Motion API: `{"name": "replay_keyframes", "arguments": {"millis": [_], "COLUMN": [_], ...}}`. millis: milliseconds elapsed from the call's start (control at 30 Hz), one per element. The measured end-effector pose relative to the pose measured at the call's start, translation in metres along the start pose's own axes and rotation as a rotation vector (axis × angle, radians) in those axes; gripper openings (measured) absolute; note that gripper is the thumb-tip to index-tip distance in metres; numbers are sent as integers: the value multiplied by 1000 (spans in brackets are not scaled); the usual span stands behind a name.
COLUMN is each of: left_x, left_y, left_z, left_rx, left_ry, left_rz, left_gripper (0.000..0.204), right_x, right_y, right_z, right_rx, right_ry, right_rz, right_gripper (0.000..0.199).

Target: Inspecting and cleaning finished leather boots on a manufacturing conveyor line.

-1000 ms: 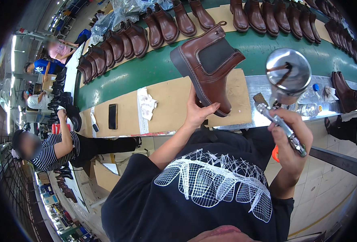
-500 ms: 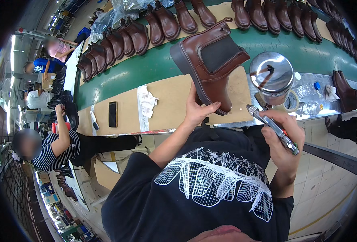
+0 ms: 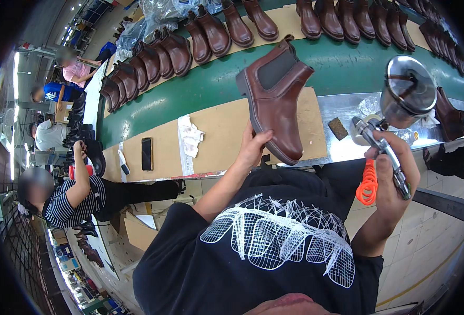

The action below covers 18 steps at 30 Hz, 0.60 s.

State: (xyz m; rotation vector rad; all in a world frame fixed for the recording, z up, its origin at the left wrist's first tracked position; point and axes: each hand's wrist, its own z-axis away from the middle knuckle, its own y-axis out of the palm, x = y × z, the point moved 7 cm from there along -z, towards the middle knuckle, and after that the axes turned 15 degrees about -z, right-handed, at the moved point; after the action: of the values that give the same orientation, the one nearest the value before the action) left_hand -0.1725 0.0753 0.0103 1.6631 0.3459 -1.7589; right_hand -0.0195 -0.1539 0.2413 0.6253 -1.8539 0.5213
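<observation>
In my left hand (image 3: 253, 148) is a brown leather ankle boot (image 3: 280, 118) with dark elastic side panels. The fingers are closed on it near the sole, and the boot tilts toe-down toward me over the bench edge. Off to the right, my right hand (image 3: 397, 176) grips a metal spray gun (image 3: 367, 131) with a shiny round cup (image 3: 408, 97) on it. The gun's nozzle end points leftward, apart from the boot. An orange coiled hose (image 3: 367, 185) hangs beside this hand.
Rows of brown boots (image 3: 211, 34) line the far side of the green surface (image 3: 190, 86). On the brown board (image 3: 216, 134) lie a phone (image 3: 147, 153) and a white cloth (image 3: 191, 136). A dark sponge block (image 3: 338, 128) sits right. Several people are at the left, one in stripes (image 3: 77, 202).
The boot has turned in my left hand, with its toe now pointing more toward me. My right hand has drawn the spray gun rightward, away from the boot, and the orange hose has come into view.
</observation>
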Motion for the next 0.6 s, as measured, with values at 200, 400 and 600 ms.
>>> {"name": "replay_keyframes", "arguments": {"millis": [200,400,600], "left_x": [2,0,-10], "left_y": [18,27,34], "left_z": [2,2,4], "left_rx": [114,365,503], "left_ry": [-179,-233,-256], "left_rz": [306,682,808], "left_gripper": [88,82,84], "right_x": [7,10,9], "right_y": [-7,6,13], "right_z": [0,-2,-5], "right_rx": [-33,27,50], "right_ry": [-28,-11,28], "right_rz": [12,36,82], "right_gripper": [29,30,30]}}
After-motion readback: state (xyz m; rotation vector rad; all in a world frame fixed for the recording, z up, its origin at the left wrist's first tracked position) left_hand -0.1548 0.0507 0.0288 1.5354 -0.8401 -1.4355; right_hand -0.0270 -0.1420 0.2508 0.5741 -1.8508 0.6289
